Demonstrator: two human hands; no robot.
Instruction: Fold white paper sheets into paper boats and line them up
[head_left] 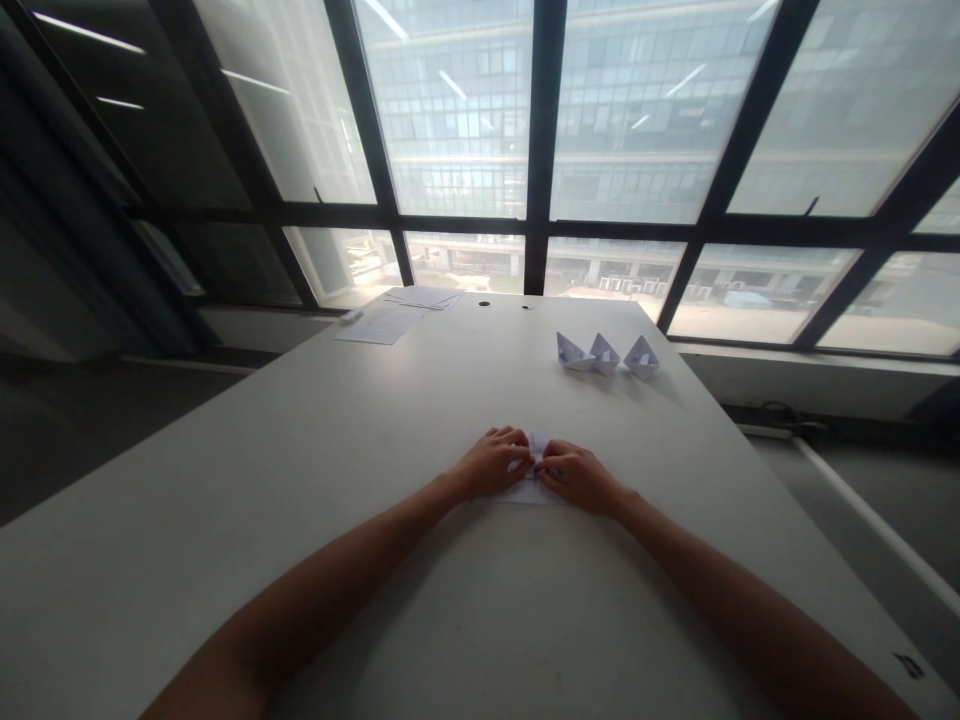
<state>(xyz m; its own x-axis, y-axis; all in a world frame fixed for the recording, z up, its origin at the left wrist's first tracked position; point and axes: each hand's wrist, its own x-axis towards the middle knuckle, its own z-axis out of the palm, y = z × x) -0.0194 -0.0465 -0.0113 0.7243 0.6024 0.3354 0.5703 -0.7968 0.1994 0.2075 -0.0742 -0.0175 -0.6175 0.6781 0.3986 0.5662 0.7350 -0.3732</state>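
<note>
A folded sheet of white paper lies on the table between my two hands, its pointed top showing above them. My left hand grips its left side, fingers bent and closed on the paper. On the other side my right hand pinches the paper, its fingertips close to those of the left. The fingers cover much of the middle, so the exact folds there are hidden. Farther off to the right stand three folded paper boats, two of them touching or overlapping.
The long white table runs toward large dark-framed windows. Loose paper sheets lie at its far left, with a small pale item beside them. A round hole sits near the far edge. A blue curtain hangs at left.
</note>
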